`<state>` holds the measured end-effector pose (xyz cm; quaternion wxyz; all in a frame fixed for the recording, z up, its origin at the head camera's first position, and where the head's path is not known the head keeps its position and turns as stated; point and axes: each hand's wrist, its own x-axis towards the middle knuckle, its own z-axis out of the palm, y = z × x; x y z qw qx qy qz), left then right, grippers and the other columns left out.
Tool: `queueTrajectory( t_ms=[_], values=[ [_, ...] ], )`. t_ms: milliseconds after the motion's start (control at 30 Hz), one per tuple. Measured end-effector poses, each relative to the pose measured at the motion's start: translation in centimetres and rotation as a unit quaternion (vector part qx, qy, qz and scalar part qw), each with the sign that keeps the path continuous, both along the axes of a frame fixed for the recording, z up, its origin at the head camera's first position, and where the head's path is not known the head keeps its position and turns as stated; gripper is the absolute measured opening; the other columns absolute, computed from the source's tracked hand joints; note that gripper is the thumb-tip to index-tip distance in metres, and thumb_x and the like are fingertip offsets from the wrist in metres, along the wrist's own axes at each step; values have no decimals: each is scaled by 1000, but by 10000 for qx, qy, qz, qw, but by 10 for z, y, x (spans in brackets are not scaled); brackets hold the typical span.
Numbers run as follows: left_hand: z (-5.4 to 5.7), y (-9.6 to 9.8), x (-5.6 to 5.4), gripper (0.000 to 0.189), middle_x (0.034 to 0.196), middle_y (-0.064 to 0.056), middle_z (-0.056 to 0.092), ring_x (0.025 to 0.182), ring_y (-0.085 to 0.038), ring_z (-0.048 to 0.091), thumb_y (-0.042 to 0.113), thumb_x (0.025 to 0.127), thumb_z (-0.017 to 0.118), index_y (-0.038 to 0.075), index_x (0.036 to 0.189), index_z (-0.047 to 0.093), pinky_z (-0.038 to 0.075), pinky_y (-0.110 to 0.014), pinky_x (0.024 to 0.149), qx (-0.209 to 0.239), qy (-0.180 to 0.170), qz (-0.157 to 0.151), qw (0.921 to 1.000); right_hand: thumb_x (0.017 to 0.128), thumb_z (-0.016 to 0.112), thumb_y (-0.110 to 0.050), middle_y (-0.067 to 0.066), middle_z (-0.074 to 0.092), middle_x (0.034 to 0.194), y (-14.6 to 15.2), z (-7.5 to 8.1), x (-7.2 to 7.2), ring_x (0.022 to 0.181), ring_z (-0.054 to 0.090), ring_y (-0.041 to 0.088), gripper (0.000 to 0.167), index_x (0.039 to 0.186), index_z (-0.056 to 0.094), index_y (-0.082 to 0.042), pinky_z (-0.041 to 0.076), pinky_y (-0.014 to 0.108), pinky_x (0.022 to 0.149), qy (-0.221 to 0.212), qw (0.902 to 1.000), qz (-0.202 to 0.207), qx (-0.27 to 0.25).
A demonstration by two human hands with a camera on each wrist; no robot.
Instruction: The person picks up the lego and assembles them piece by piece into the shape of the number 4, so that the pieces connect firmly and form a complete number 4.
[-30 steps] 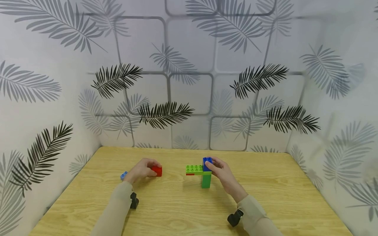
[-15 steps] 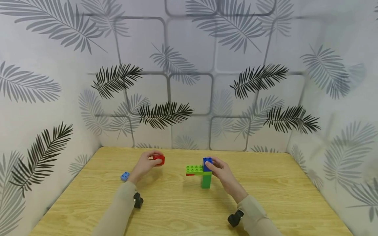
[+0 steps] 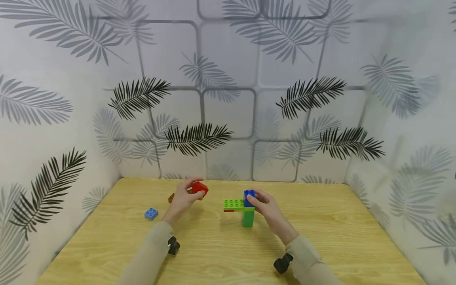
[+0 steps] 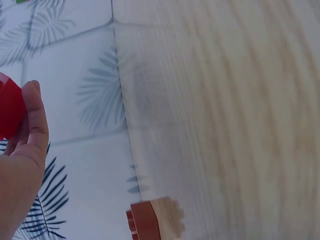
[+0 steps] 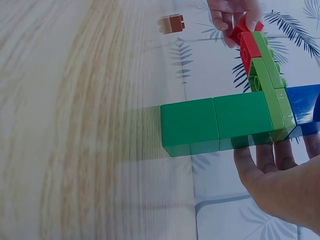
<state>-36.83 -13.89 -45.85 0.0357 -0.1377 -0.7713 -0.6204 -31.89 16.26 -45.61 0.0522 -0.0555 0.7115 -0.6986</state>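
My left hand (image 3: 183, 198) pinches a red toy brick (image 3: 202, 189) above the table, left of a brick build. The same brick (image 4: 9, 107) shows at the left edge of the left wrist view. My right hand (image 3: 269, 209) grips the blue brick (image 3: 247, 201) on top of the build, thumb on the near face. Below the blue brick, long light green pieces (image 3: 233, 203) stick out to the left, with a red brick (image 5: 248, 49) under their far end. Two stacked green bricks (image 5: 215, 120) form the column beneath. Part of the blue brick is hidden by my fingers.
A light blue brick (image 3: 151, 213) lies on the wooden table (image 3: 221, 257) left of my left forearm. Behind my left wrist is a brown brick (image 3: 171, 198), partly hidden in the head view. A leaf-patterned wall (image 3: 228, 158) stands behind the table.
My left hand has lifted the red brick and carried it right toward the build, tilting it. The brown brick has come into sight. My right hand stays on the blue brick.
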Motion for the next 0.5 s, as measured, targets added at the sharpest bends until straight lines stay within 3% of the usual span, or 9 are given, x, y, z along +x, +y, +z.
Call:
queueTrajectory(
  t_ms=[300, 500],
  values=[
    [3, 15, 12, 50, 128, -14, 61, 108, -30, 65, 17, 89, 73, 22, 136, 58, 58, -34, 84, 47, 343, -192, 9992, 96, 64, -34, 11, 60, 127, -2, 0, 0, 117, 59, 24, 56, 143, 49, -7, 38, 48, 112, 62, 10000, 8, -44],
    [5, 31, 22, 54, 126, -15, 63, 109, -27, 66, 13, 90, 72, 18, 141, 55, 56, -29, 85, -110, 447, -575, 9973, 95, 64, -31, 12, 61, 126, -1, 0, 1, 115, 59, 24, 52, 141, 52, -9, 39, 47, 111, 32, 10000, 6, -36]
  ],
)
